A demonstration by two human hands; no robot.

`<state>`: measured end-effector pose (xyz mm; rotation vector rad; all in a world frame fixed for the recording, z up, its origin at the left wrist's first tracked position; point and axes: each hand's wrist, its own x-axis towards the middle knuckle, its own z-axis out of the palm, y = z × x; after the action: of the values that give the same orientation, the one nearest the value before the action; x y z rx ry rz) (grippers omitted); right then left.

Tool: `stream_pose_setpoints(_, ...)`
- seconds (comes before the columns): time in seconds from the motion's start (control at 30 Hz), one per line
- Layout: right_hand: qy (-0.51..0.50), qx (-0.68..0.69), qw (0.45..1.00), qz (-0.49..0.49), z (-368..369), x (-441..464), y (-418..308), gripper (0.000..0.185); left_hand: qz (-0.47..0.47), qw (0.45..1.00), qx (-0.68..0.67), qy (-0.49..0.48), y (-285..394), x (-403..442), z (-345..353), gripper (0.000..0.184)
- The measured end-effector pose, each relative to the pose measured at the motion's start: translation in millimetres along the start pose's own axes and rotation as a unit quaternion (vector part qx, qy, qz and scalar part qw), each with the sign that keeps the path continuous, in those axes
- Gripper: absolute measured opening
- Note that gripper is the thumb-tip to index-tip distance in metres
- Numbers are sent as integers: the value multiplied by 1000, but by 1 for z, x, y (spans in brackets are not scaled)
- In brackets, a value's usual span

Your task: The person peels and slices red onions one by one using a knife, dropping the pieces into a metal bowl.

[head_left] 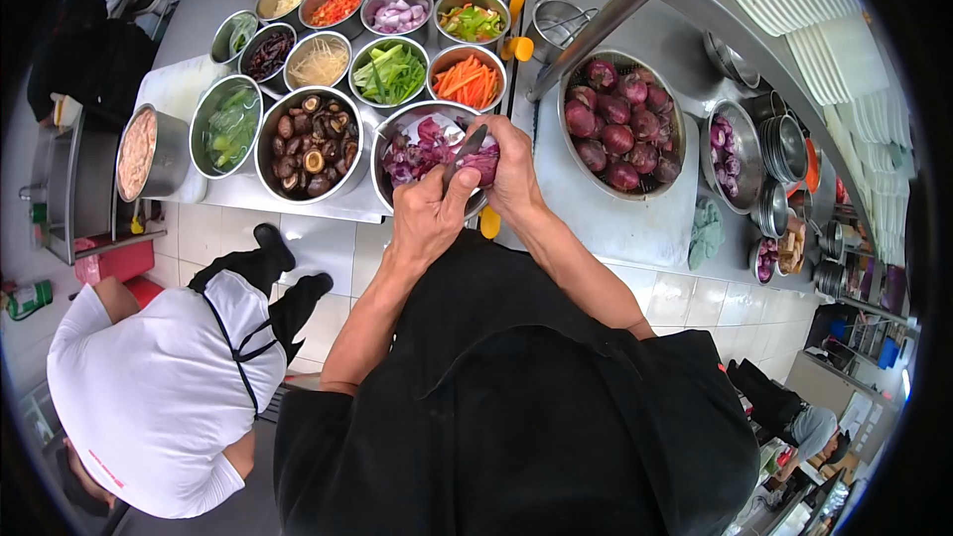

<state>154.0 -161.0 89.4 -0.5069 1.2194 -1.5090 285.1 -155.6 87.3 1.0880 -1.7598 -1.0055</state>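
Observation:
My left hand [429, 206] is closed around a small dark-bladed knife [469, 146], its blade slanting up across a red onion [483, 166]. My right hand [509, 167] grips that onion from the right side, fingers curled over it. Both hands are over a steel bowl [379, 182] in which purple onion skins [417, 151] lie. Part of the onion and the knife handle are hidden by my fingers.
Whole red onions [617, 124] fill a perforated basin at right; peeled ones [725, 154] lie in another bowl. Mushrooms [310, 147], carrot strips [467, 82] and other cut vegetables stand in bowls at left. A person in white [164, 387] bends at lower left. A green cloth [706, 231] lies right.

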Motion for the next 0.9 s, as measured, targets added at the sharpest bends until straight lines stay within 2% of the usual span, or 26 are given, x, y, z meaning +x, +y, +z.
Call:
stream_pose_setpoints(0.33,60,66,994,56,11,-2,-10,28,5,1000,11,26,3,-3,1,43)
stream_pose_setpoints(0.4,101,77,989,79,11,2,-18,31,48,998,34,-2,9,-11,7,43)
stream_pose_setpoints(0.5,97,80,987,97,13,3,-22,35,73,997,28,-3,6,-15,12,43)
stream_pose_setpoints(0.53,103,87,985,107,22,-3,-33,41,81,996,32,-7,7,-15,10,43)
stream_pose_setpoints(0.63,4,108,980,169,-2,15,-19,50,114,991,55,-34,15,-14,4,43)
stream_pose_setpoints(0.67,45,134,975,169,-2,21,-20,58,125,989,63,-49,19,-16,2,44)
stream_pose_setpoints(0.77,32,133,976,173,-12,21,-28,63,73,997,14,-20,27,-16,-1,41)
stream_pose_setpoints(0.9,27,163,968,189,-22,18,-28,55,-36,990,134,-13,6,-4,-15,47)
